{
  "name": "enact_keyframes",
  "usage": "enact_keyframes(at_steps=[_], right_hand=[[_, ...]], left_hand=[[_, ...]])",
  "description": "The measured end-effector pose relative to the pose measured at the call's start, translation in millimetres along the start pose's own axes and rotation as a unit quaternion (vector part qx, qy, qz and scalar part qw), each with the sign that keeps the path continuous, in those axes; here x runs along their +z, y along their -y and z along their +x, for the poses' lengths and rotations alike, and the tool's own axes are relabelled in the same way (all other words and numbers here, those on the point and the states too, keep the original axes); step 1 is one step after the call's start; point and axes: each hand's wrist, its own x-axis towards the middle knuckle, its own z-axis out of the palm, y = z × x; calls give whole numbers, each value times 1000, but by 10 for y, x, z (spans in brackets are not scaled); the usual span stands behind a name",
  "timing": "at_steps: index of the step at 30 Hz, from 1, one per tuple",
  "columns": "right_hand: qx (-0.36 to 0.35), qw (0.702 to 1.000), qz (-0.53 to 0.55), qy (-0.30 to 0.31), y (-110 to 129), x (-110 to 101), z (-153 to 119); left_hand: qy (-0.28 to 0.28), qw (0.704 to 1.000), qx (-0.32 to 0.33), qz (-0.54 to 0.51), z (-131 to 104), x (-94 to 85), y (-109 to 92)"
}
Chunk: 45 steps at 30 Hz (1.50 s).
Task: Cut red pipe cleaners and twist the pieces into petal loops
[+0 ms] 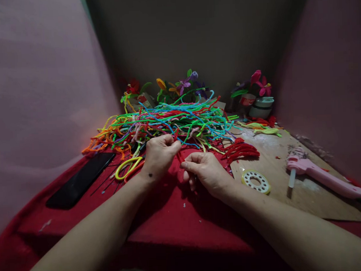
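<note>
A thin red pipe cleaner (178, 154) runs between my two hands over the red cloth (183, 226). My left hand (160, 154) is closed, its thumb and fingers pinching the upper part of the strip. Lower and to the right, my right hand (207, 172) pinches the other end between thumb and index finger. Just beyond them lies a tangled pile of colourful pipe cleaners (168, 122). Several bent red pieces (242, 150) lie to the right of my right hand.
Left of my hands are yellow-handled scissors (128, 169) and a black phone (81, 180). A brown board (277, 203) on the right holds a tape roll (255, 182) and a pink glue gun (327, 178). Fuzzy flowers (183, 85) stand at the back.
</note>
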Motion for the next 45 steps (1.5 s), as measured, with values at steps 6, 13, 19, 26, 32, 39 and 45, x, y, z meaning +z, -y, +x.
enact_keyframes(at_steps=[6,13,19,26,32,39,45], right_hand=[[8,1000,-13,23,27,5,1],[8,1000,-3,22,0,-31,27],[22,999,42,8,-25,-64,30],[6,992,123,-18,3,-91,47],[13,999,44,-25,-2,-92,47],[48,992,114,-4,11,-73,59],[59,993,99,-25,27,-74,36]], left_hand=[[100,942,-208,-243,73,-52,6],[148,833,-335,-415,102,-82,40],[90,862,-218,-449,147,-115,67],[242,874,-266,-327,70,-81,42],[173,966,-134,-135,-79,56,-28],[105,986,-78,-102,-84,43,-41],[170,965,-131,-147,-31,-10,12]])
